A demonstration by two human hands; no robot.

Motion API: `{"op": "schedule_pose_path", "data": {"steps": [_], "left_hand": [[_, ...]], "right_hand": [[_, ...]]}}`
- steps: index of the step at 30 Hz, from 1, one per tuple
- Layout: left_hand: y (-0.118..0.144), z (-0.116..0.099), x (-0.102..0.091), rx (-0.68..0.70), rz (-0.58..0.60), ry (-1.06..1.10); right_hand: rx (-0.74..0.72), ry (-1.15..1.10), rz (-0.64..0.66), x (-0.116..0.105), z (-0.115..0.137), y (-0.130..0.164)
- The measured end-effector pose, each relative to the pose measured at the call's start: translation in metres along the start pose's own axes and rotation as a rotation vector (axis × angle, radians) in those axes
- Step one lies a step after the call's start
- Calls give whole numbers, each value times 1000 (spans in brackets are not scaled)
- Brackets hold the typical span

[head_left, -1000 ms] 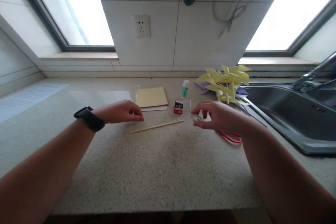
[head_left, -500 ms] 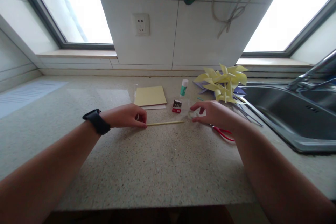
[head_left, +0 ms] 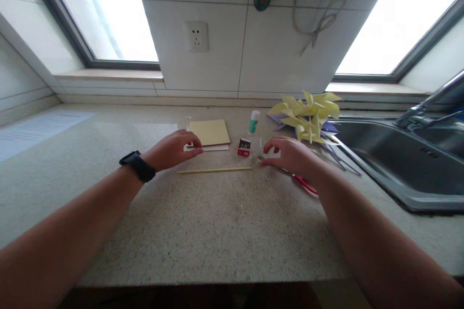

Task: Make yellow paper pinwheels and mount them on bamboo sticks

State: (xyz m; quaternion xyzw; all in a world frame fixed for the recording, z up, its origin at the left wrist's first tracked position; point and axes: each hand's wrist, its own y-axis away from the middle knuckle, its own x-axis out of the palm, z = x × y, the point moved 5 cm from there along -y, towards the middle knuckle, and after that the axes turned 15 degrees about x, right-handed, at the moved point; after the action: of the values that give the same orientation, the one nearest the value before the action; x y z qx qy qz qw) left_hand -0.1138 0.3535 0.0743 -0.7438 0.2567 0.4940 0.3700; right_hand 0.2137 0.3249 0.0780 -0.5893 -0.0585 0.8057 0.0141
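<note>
My left hand [head_left: 176,148], a dark watch on its wrist, hovers at the left edge of a stack of pale yellow paper [head_left: 210,132] with white sheets beneath; thumb and fingers are apart and hold nothing. Just below it a thin wooden stick [head_left: 217,170] lies flat on the counter. My right hand [head_left: 288,155] has thumb and fingers spread beside a small clear tape roll [head_left: 260,158], which rests on the counter near the stick's right end. Partly hidden by that hand are red-handled scissors [head_left: 304,184]. A small red and black box [head_left: 244,147] sits between the hands.
A glue stick [head_left: 254,121] stands behind the box. Yellow paper pinwheels [head_left: 308,115] are heaped at the back right, with purple ones under them. The steel sink [head_left: 384,159] bounds the right side. A printed sheet [head_left: 39,130] lies far left; a tiled wall rises behind.
My left hand has let go of the wooden stick and moved up and slightly left to the paper stack. My right hand has shifted slightly left and stays by the tape roll.
</note>
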Motion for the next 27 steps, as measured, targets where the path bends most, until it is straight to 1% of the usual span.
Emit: {"op": "schedule_pose_path", "data": {"steps": [2,4,8,11,15,22,27], "left_hand": [[2,12,1,-3,-113,-71],[4,23,6,12,-155,-109],[8,40,17,37,-110,-135],[12,48,19,30,-78,-141],[15,50,16,19,-75,-145],[15,41,12,25,-89,-160],[15,40,10,-3,-127,-204]], "right_hand": [[27,-13,-44,-5,0,1],[43,-29,-76,-9,0,2],[13,-48,-84,-8,-1,2],[3,-53,-79,-4,-3,1],[-2,-58,-87,-3,-5,0],[-40,-87,-99,-5,-3,1],[-87,-155,-171,-10,3,6]]}}
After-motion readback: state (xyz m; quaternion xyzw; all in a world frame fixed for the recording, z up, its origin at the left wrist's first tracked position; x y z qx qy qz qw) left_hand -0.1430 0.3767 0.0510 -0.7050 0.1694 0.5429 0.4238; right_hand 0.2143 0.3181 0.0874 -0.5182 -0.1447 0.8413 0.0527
